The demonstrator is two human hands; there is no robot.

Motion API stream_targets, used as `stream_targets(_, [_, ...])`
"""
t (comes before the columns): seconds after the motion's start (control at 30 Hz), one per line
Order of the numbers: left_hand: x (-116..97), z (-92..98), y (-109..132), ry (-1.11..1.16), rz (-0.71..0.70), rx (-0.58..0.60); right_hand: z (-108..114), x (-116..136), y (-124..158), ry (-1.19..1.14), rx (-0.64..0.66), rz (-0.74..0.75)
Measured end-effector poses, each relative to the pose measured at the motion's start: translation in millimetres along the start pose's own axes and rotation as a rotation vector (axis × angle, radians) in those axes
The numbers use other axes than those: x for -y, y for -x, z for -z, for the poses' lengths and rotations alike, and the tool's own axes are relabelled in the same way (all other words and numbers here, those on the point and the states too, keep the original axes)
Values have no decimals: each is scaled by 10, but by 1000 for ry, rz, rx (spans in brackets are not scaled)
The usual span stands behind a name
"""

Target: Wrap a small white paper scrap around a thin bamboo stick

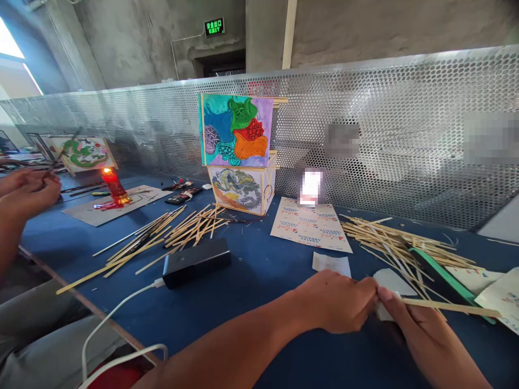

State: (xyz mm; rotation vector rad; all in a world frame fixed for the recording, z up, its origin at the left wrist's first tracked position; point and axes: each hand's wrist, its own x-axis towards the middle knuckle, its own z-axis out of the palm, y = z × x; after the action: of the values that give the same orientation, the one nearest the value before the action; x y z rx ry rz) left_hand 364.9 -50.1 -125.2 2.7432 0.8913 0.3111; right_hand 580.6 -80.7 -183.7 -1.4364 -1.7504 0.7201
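Your left hand (338,302) and right hand (409,319) meet low over the blue surface (251,270), both pinched shut on the near end of a thin bamboo strip (450,307) that runs out to the right, with a white paper scrap (391,282) just behind your fingertips. You seem to be working that strip's end; next, hold the pinch firm and keep the strip level, clear of the loose bamboo pile (389,235)
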Motion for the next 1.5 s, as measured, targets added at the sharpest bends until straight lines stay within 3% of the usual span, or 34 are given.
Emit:
stream_targets(1.07, [14,-5,-2,-26,-18,-36,12,78,6,17,-49,68])
stream_targets(1.23, [10,-31,-3,-21,-18,-129,21,141,-37,35,-56,89])
stream_targets(1.37, [41,-37,12,-16,-61,-280,11,200,-71,47,-76,165])
stream_targets(1.5, [53,219,-143,-7,-124,-517,25,267,-97,69,-109,203])
